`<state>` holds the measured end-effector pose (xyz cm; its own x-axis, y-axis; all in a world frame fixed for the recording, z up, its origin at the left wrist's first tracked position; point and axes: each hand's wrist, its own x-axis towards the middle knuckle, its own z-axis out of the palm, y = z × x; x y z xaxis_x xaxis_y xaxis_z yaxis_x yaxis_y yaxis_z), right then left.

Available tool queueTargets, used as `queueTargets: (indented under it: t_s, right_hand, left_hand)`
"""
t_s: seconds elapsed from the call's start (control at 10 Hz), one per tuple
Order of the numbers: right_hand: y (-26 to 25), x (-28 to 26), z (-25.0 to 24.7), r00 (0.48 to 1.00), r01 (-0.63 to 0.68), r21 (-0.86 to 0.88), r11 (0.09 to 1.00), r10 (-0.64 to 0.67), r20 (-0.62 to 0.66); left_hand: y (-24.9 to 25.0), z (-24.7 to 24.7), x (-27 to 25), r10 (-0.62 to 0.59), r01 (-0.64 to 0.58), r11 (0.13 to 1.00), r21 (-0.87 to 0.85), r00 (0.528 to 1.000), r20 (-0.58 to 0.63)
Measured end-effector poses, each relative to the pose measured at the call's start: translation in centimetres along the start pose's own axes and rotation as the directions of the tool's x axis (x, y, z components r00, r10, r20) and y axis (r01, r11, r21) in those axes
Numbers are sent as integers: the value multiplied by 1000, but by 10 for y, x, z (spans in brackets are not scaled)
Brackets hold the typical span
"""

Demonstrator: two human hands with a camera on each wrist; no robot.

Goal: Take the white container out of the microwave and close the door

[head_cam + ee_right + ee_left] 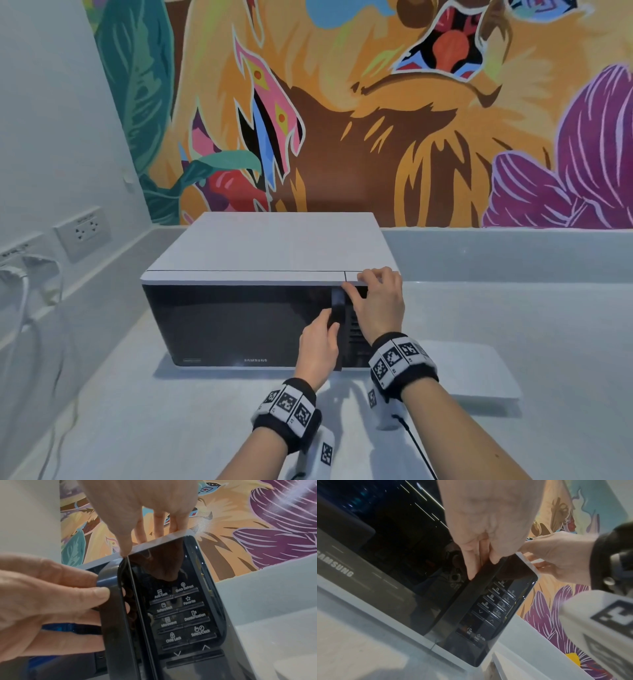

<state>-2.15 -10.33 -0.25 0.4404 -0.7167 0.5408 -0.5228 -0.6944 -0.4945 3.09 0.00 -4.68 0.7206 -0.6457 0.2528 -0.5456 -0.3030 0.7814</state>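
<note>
A white microwave (267,246) with a dark glass door (239,322) stands on the counter. The door lies flat against its front, and the dark glass hides the inside, so no white container is in view. My left hand (327,318) grips the vertical black door handle (113,615), thumb on its front and fingers curled behind it. My right hand (363,281) presses on the microwave's top right front corner, above the control panel (181,615), fingers on top and thumb at the front edge.
A flat white board (479,370) lies on the pale counter (171,428) right of the microwave. Wall sockets (84,231) and hanging cables (20,291) are on the left wall. A raised ledge (513,253) and a painted mural wall stand behind.
</note>
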Motion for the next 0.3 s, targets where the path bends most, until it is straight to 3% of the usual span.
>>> queueTargets:
  t_s: [0.1,0.2,0.3]
  right_hand:
    - [-1,-5,-1,1000,12,-36,999,-11,7]
    - [-2,-6,-9,993,46,-30,998,-43,111]
    - [10,-16,-28,957,42,137,990,-80,278]
  left_hand:
    - [5,-3,-3,-37,37,999,5,999,32]
    - [10,-7,1,-100,101,995,-14,992,72]
    - [15,-11,-7,-156,169,982,-81,976,150]
